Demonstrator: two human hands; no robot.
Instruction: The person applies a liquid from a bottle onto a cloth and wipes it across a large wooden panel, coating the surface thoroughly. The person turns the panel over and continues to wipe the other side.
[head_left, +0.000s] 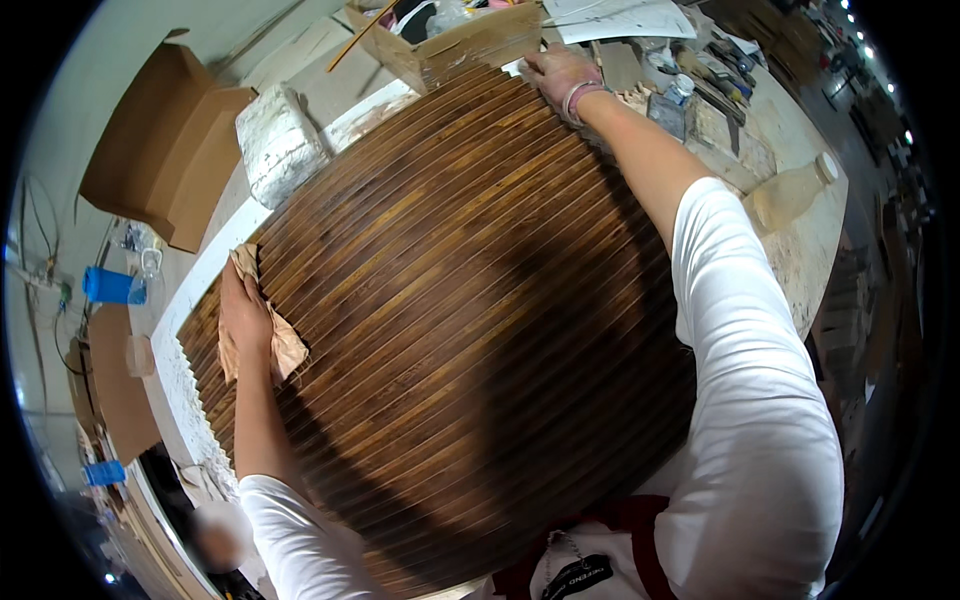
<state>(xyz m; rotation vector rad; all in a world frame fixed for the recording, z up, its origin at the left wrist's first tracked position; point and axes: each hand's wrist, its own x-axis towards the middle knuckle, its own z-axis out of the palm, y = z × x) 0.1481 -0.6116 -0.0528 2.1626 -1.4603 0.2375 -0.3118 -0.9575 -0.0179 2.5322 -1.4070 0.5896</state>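
Note:
A large dark brown slatted wooden panel (430,270) with ridged grooves lies before me and fills the middle of the view. At its left edge my left hand (246,318) presses a crumpled tan cloth (288,348) against the slats, fingers straight and close together over it. My right arm reaches to the far right corner. There my right hand (562,78), in a thin see-through glove, has its fingers bent over the panel's edge. A small white patch shows beside those fingertips; what it is I cannot tell.
Behind the panel stand a white wrapped block (278,145) and an open cardboard box (450,50) of odds and ends. Tools and a cloudy plastic bottle (793,195) sit on the right. An open brown carton (165,140) and a blue cup (108,286) are at left.

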